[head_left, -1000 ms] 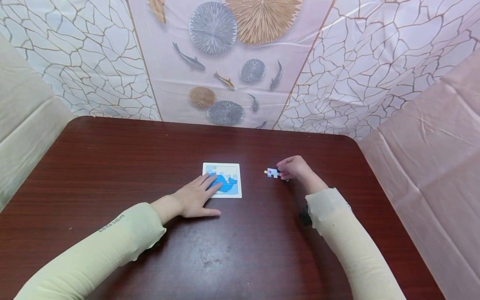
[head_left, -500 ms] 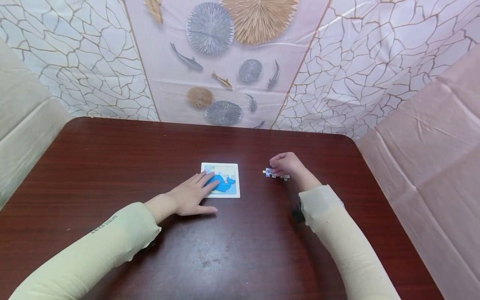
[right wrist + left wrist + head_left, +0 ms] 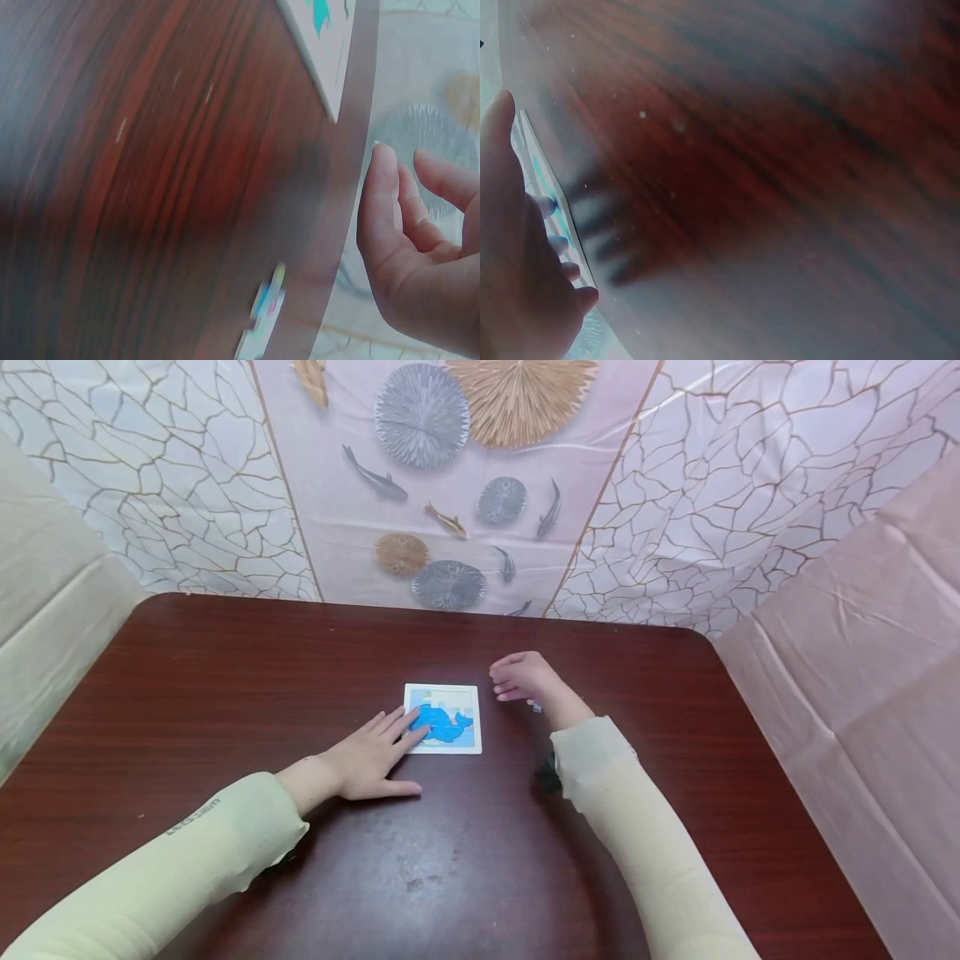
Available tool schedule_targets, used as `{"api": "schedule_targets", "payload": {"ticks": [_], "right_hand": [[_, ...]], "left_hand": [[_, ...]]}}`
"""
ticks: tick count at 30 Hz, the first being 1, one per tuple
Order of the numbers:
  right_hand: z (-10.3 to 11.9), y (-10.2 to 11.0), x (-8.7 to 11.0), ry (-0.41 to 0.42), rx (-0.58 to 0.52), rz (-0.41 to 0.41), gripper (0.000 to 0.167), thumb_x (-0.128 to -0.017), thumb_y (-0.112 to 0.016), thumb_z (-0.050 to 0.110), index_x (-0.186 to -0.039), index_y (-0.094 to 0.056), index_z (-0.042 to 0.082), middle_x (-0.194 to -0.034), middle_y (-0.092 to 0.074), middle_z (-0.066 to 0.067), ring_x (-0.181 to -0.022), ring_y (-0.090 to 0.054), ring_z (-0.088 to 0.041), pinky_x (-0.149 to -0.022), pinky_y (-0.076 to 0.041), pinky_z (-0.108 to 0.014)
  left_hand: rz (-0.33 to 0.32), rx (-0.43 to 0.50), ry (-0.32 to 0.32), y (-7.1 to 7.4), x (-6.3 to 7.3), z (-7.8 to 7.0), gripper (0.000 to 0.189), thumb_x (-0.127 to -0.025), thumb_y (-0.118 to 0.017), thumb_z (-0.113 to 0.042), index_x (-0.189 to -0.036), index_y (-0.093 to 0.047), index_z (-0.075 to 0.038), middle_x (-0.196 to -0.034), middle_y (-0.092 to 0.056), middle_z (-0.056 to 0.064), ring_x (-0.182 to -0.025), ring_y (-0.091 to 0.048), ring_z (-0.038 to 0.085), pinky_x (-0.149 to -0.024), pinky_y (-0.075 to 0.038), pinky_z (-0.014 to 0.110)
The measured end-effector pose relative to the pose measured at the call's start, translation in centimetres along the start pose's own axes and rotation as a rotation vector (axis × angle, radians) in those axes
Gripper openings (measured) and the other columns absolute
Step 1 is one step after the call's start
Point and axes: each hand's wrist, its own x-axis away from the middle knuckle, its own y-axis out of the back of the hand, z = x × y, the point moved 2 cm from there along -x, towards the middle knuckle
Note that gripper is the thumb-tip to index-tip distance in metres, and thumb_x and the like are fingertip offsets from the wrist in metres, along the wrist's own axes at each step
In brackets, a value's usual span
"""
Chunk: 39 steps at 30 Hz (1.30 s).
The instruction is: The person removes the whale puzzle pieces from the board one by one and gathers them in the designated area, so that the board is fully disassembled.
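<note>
A square white-framed jigsaw puzzle board [image 3: 479, 739] lies on the table in the head view. Its picture shows a blue whale [image 3: 452, 727], with a pale patch along the upper part. My left hand [image 3: 367, 758] is spread, its fingertips resting on the board's left side. Just right of the board, my right hand [image 3: 527, 683] hovers above the table with loosely bent fingers. The right wrist view shows a gap between its thumb and fingers [image 3: 377, 187], and nothing held. Below that hand lies a jigsaw piece [image 3: 262, 311], mostly hidden in the head view.
The dark brown wooden table [image 3: 300, 652] runs back to a patterned cloth [image 3: 450, 485] hung behind it. Pale cloth panels [image 3: 847, 652] close off the sides.
My right hand has left the jigsaw pieces and moved left toward the board, with no piece visible in it. My left hand has slid slightly left on the board.
</note>
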Motion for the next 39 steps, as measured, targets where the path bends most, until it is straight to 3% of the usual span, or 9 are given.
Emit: {"api": "schedule_targets", "payload": {"ticks": [9, 12, 16, 20, 26, 33, 39], "right_hand": [[1.1, -3.9, -0.3, -0.002, -0.01, 0.049, 0.034, -0.111, -0.066, 0.007, -0.138, -0.069, -0.013, -0.103, -0.076, -0.016, -0.072, -0.069, -0.01, -0.084, -0.07, -0.027], [1.1, -4.9, -0.5, -0.009, -0.031, 0.065, 0.034, -0.112, -0.066, 0.008, -0.139, -0.069, -0.013, -0.113, -0.078, -0.023, -0.075, -0.072, -0.011, -0.088, -0.07, -0.029], [1.2, -6.0, -0.5, -0.026, -0.062, 0.082, 0.037, -0.113, -0.065, 0.01, -0.143, -0.068, -0.012, -0.136, -0.075, -0.032, -0.095, -0.081, -0.025, -0.102, -0.067, -0.036], [1.2, -6.8, -0.5, -0.044, -0.073, 0.089, 0.038, -0.113, -0.065, 0.011, -0.145, -0.067, -0.01, -0.141, -0.074, -0.032, -0.116, -0.081, -0.034, -0.109, -0.063, -0.04], [1.1, -7.6, -0.5, -0.058, -0.075, 0.094, 0.037, -0.114, -0.064, 0.01, -0.144, -0.068, -0.01, -0.132, -0.077, -0.028, -0.092, -0.077, -0.018, -0.1, -0.067, -0.033], [1.1, -8.0, -0.6, -0.088, -0.077, 0.074, 0.036, -0.113, -0.067, 0.012, -0.143, -0.069, -0.008, -0.124, -0.078, -0.023, -0.093, -0.077, -0.018, -0.106, -0.064, -0.036], [1.1, -8.3, -0.8, -0.099, -0.109, 0.067, 0.036, -0.113, -0.066, 0.009, -0.144, -0.069, -0.009, -0.11, -0.076, -0.017, -0.081, -0.071, -0.013, -0.104, -0.065, -0.035]], "left_hand": [[0.033, -0.004, 0.026, 0.1, -0.1, -0.2, 0.09, -0.108, -0.065, -0.053, -0.171, -0.038, 0.004, -0.182, -0.026, 0.033, -0.171, -0.025, 0.054, -0.14, -0.02, 0.069], [0.036, -0.001, 0.027, 0.1, -0.1, -0.1, 0.089, -0.109, -0.065, -0.053, -0.171, -0.038, 0.005, -0.182, -0.026, 0.033, -0.171, -0.025, 0.054, -0.14, -0.02, 0.069], [0.038, 0.002, 0.027, 0.0, -0.2, 0.0, 0.09, -0.109, -0.065, -0.054, -0.171, -0.038, 0.004, -0.182, -0.026, 0.033, -0.171, -0.024, 0.053, -0.14, -0.019, 0.069], [0.042, 0.001, 0.03, 0.1, -0.2, 0.0, 0.089, -0.109, -0.065, -0.054, -0.171, -0.038, 0.004, -0.182, -0.026, 0.033, -0.171, -0.024, 0.053, -0.14, -0.019, 0.069], [0.047, -0.002, 0.032, 0.2, -0.3, -0.1, 0.089, -0.109, -0.065, -0.053, -0.171, -0.038, 0.005, -0.182, -0.026, 0.033, -0.171, -0.024, 0.054, -0.14, -0.019, 0.069], [0.05, -0.001, 0.037, 0.3, -0.3, -0.2, 0.089, -0.109, -0.065, -0.053, -0.171, -0.039, 0.004, -0.182, -0.026, 0.033, -0.171, -0.024, 0.053, -0.14, -0.019, 0.069], [0.047, -0.006, 0.035, 0.3, -0.2, -0.1, 0.089, -0.109, -0.065, -0.053, -0.171, -0.039, 0.005, -0.182, -0.027, 0.033, -0.17, -0.026, 0.054, -0.14, -0.021, 0.069]]}}
